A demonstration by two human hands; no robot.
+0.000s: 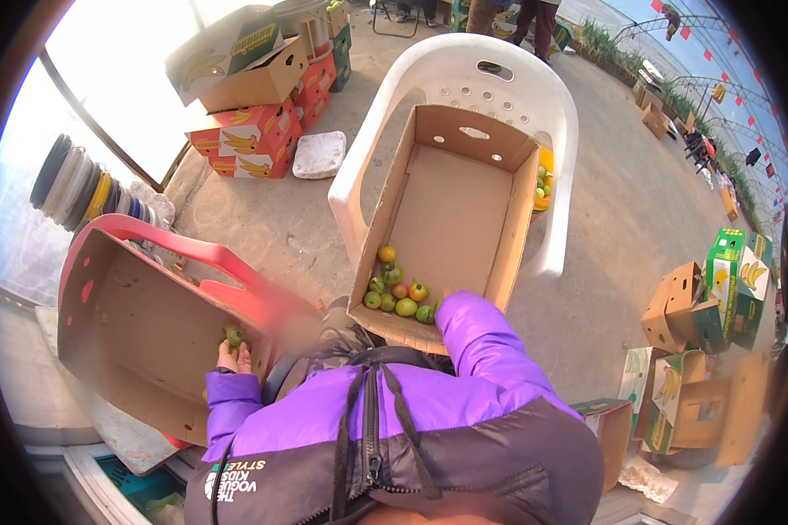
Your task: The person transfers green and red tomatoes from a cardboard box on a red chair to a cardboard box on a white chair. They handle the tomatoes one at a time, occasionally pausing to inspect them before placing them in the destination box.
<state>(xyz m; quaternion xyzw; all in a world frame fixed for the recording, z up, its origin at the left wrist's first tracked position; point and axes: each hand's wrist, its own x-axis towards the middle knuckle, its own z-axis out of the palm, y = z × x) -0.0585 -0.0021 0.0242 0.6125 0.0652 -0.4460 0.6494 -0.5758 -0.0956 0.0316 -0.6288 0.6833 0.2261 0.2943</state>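
My left hand (234, 358) is inside a cardboard box (151, 321) set on a red plastic chair (217, 259). Its fingertips are on a green tomato (233, 335). In front of me, another open cardboard box (459, 210) rests on a white plastic armchair (473, 59). Several green and orange tomatoes (405, 307) lie along its near edge and left corner. My right hand (448, 293) reaches into this box at the near right end of the tomato row. The purple sleeve hides most of it, so its grip does not show.
Behind the white chair's right arm is a yellow container (547, 159) with tomatoes. Banana boxes (249, 141) are stacked at back left, beside a white foam block (320, 155). More boxes (729, 282) stand at right. Nested buckets (82, 184) lie at left; another person's legs (537, 26) show behind.
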